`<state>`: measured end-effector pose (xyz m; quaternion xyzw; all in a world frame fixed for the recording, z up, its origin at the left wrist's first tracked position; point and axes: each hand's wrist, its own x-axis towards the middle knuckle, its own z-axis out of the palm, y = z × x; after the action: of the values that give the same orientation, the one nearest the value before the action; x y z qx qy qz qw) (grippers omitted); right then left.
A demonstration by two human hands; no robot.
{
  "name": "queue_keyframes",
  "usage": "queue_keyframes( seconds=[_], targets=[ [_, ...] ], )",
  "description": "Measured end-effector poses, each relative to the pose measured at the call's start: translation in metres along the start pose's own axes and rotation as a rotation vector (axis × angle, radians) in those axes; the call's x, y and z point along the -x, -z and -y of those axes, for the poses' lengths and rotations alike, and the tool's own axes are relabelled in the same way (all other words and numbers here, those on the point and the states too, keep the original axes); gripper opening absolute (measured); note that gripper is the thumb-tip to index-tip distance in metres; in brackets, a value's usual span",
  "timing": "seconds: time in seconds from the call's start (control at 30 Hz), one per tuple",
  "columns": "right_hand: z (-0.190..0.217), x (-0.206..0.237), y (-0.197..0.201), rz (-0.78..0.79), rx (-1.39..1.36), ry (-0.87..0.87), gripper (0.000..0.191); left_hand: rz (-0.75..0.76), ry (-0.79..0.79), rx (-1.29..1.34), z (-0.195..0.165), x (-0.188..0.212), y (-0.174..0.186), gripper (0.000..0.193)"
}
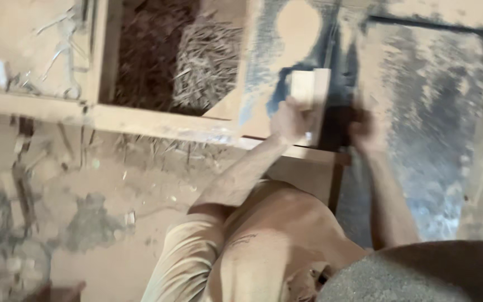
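Dusty blue machine table (420,112) fills the space ahead, a wooden bin (163,120) of shavings beside it. My left hand (289,120) grips a pale wood block (310,95) on the table; whether my blurred right hand (366,131) is open or closed I cannot tell.

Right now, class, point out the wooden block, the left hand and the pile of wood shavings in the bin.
wooden block (307,89), head view, on its pale top face.
left hand (287,120), head view, on its back.
wood shavings (208,64), head view, middle of the pale pile.
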<state>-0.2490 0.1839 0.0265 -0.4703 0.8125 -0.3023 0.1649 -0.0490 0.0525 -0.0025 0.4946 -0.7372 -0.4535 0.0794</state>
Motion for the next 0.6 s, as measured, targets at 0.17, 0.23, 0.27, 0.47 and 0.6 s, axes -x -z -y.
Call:
queue_keyframes(
  seconds=[0.17, 0.23, 0.27, 0.47, 0.6],
  targets=[
    [0.058, 0.016, 0.087, 0.372, 0.195, -0.272, 0.035, -0.225, -0.206, -0.169, 0.007, -0.009, -0.012, 0.069],
    [0.094, -0.001, 0.089, 0.595, 0.316, -0.242, 0.034, -0.203, -0.194, -0.152, 0.01, -0.009, -0.011, 0.069],
    [0.112, -0.017, 0.077, 0.632, 0.352, -0.221, 0.032, -0.179, -0.18, -0.13, 0.011, -0.009, -0.008, 0.069],
    [0.216, -0.111, -0.014, 0.274, -0.164, 0.296, 0.035, -0.145, -0.137, -0.064, 0.02, 0.004, 0.04, 0.068],
    [0.259, -0.101, -0.048, 0.185, 0.029, 0.32, 0.033, -0.195, -0.125, -0.076, 0.033, 0.012, 0.124, 0.068]
  ],
)
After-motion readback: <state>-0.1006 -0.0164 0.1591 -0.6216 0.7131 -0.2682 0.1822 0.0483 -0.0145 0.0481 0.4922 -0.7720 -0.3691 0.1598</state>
